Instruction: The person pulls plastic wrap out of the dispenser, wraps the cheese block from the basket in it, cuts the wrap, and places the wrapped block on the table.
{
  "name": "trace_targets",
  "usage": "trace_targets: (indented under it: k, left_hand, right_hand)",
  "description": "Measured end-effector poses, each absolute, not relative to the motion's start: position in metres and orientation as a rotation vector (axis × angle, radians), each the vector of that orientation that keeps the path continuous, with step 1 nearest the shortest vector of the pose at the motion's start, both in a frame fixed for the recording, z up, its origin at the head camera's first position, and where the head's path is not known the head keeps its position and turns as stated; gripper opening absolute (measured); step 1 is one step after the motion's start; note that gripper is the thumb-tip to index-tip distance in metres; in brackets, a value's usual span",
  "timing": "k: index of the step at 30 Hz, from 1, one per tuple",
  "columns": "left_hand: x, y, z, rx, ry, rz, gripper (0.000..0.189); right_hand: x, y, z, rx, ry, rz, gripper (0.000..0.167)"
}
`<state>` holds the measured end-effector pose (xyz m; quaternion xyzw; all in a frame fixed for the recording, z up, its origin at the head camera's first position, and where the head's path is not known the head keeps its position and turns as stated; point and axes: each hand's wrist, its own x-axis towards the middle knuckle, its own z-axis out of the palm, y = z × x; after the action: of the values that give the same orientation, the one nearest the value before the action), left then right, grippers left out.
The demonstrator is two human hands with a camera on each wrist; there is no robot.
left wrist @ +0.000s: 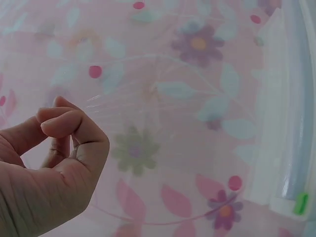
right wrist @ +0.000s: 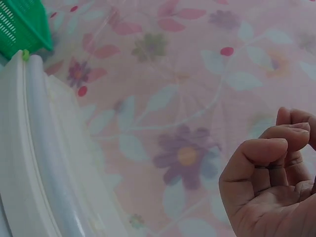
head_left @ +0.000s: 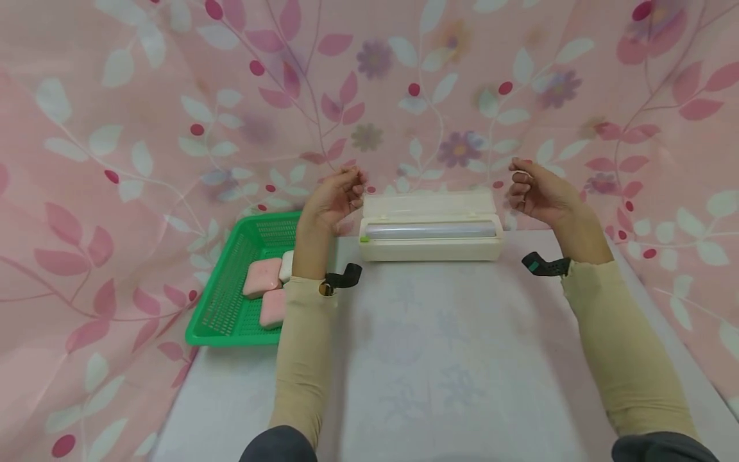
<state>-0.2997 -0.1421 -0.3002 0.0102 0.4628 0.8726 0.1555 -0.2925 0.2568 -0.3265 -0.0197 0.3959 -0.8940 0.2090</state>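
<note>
A cream-coloured cling film dispenser (head_left: 430, 251) sits with its lid (head_left: 430, 204) raised and a film roll (head_left: 430, 230) showing inside. To its left, my left hand (head_left: 335, 196) is raised with thumb and fingertips pinched together. Fine creases of clear cling film (left wrist: 94, 102) spread from those fingertips in the left wrist view. My right hand (head_left: 543, 196) is up on the other side of the dispenser, fingers curled in to the thumb, pinching the film's other side. The film is nearly invisible against the patterned backdrop.
Left of the dispenser stands a green plastic basket (head_left: 216, 338), partly behind my left forearm. In it lie pink soap bars (head_left: 262, 277) and a white bar (head_left: 286, 266). Behind the white table (head_left: 427, 359) rises a pink floral cloth (head_left: 404, 38).
</note>
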Motion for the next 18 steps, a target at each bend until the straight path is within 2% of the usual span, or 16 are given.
trace_targets:
  k: [18]
  left_hand:
    - [-0.281, -0.146, -0.227, 0.302, 1.397, 2.578, 0.016]
  right_hand:
    - [-0.283, 0.262, -0.253, -0.260, 0.866, -2.560, 0.019]
